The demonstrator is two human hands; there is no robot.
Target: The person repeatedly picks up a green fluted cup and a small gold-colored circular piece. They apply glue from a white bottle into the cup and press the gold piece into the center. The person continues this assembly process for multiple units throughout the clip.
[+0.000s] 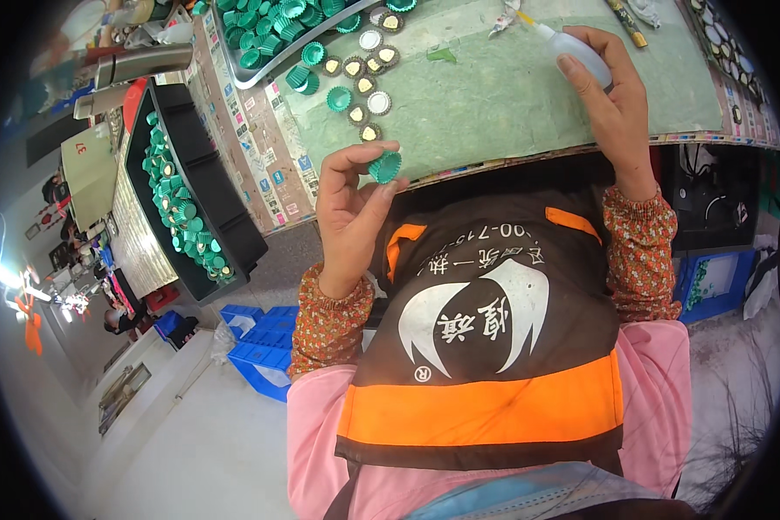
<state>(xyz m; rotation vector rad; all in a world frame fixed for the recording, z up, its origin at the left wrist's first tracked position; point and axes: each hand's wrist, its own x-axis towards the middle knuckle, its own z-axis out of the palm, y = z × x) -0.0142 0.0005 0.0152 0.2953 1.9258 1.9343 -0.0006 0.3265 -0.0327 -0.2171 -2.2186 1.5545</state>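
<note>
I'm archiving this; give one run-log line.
left hand: holds green fluted cap; right hand: holds white plastic squeeze bottle; nearby: light green sheet

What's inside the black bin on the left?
The black bin holds a heap of green fluted cups. Only the upper ones show; whatever lies beneath them is covered.

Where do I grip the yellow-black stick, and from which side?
Probably pinch the yellow-black stick across its two long sides, toward the near end, coming from above: it looks slim and lies slanted on the green mat, its far end at the picture's edge and a crumpled white thing close on its right.
</note>
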